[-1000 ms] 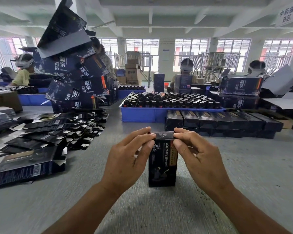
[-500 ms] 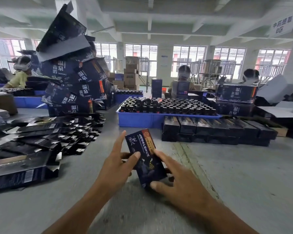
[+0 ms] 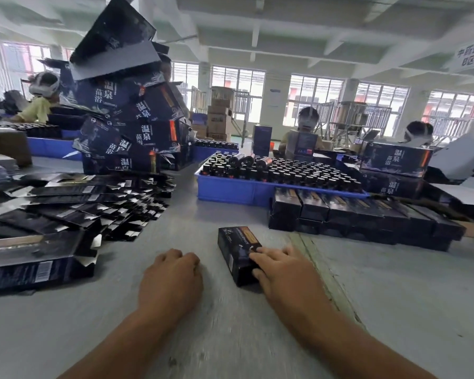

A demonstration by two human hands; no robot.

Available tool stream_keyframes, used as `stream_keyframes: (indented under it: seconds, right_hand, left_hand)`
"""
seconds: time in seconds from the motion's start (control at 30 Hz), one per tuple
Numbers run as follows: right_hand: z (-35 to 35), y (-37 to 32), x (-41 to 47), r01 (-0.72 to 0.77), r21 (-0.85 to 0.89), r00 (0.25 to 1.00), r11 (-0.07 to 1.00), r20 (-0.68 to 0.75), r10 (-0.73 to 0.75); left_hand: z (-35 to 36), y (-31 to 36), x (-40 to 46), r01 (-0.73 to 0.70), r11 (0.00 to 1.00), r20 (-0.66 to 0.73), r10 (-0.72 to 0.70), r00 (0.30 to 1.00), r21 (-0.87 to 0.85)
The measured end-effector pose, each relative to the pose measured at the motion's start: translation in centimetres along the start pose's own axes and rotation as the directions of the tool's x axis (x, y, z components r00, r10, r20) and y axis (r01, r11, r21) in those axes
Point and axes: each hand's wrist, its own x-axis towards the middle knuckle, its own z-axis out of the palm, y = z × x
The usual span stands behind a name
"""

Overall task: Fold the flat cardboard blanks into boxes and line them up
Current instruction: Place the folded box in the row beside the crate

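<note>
A folded dark box (image 3: 240, 254) lies on its side on the grey table (image 3: 394, 310), near the middle of the near edge. The right hand (image 3: 282, 272) rests on its near end, fingers over the top face and thumb against the end, holding it. The left hand (image 3: 171, 277) sits just beside the box without touching it, fingers curled under, gripping nothing. Flat blanks (image 3: 74, 203) are spread out toward the left edge. A row of finished boxes (image 3: 361, 214) stands toward the far right, in front of a blue tray (image 3: 230, 188) of bottles.
</note>
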Motion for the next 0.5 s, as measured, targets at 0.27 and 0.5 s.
stream_keyframes:
  seconds: [0.27,0.5]
  right_hand:
    - [4.6,2.7,8.9,-0.150,-0.154,0.974,0.977,0.149,0.173]
    - [6.1,2.9,14.6,-0.263,-0.207,0.919,0.942,0.243,0.310]
  left_hand:
    - [0.4,0.2,0.4,0.011,0.998,-0.039,-0.009,0.999,0.064]
    - [0.5,0.8,0.5,0.032,0.997,-0.063,-0.027,0.998,0.071]
